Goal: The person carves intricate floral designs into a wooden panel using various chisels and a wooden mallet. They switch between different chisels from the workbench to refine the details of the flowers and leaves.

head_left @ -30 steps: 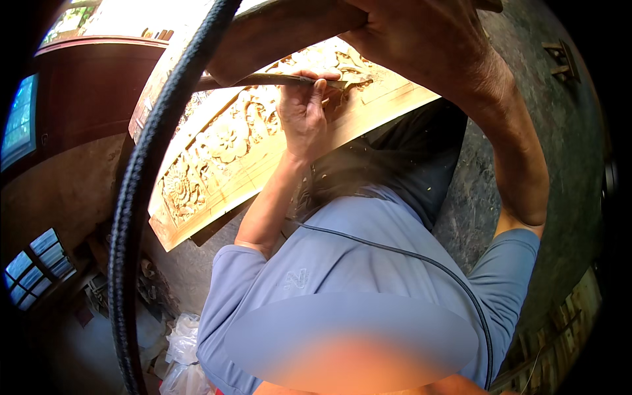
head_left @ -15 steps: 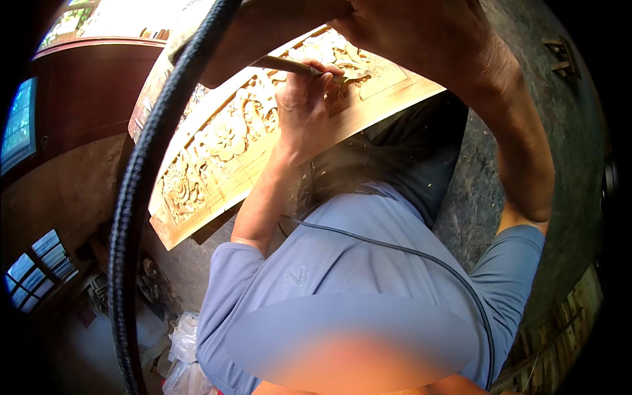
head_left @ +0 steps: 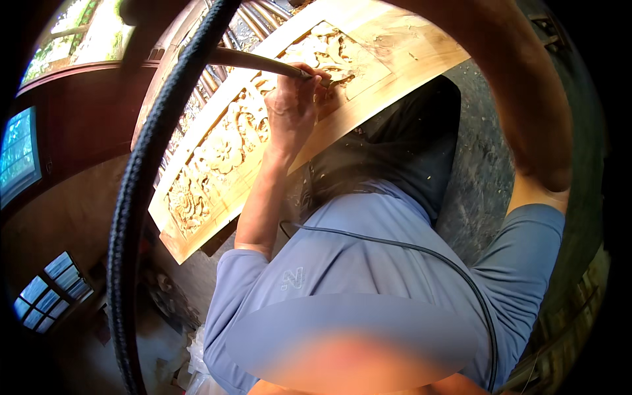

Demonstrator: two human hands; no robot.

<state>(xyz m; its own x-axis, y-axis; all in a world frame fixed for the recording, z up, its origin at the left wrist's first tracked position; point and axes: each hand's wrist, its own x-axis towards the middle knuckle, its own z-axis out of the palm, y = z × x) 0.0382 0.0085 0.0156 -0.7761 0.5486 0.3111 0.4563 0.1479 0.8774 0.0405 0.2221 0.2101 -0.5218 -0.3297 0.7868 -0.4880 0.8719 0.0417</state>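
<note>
My left hand (head_left: 290, 108) is closed around a chisel (head_left: 263, 63), with its fingers near the blade end. The chisel slants down to the right, its tip by the carved relief. Beneath it is a pale wooden panel (head_left: 421, 49) with carved flowers and leaves (head_left: 224, 155) inside a flat border. My right arm (head_left: 526, 99) is raised along the right side and runs out at the top edge, so its hand is hidden from view. A dark blurred shape (head_left: 148, 26) at the upper left is too smeared to name.
Several long-handled tools (head_left: 260, 20) lie beyond the panel among wood chips. A thick black braided cable (head_left: 131, 217) crosses the left side close up. My dark-trousered leg (head_left: 421, 131) is under the panel's near edge. A small stool-like wooden thing (head_left: 550, 33) stands at upper right.
My right arm has swung up and outward; its hand, seen above the panel before, has left the view. My left hand stays on the chisel. The view has shifted slightly.
</note>
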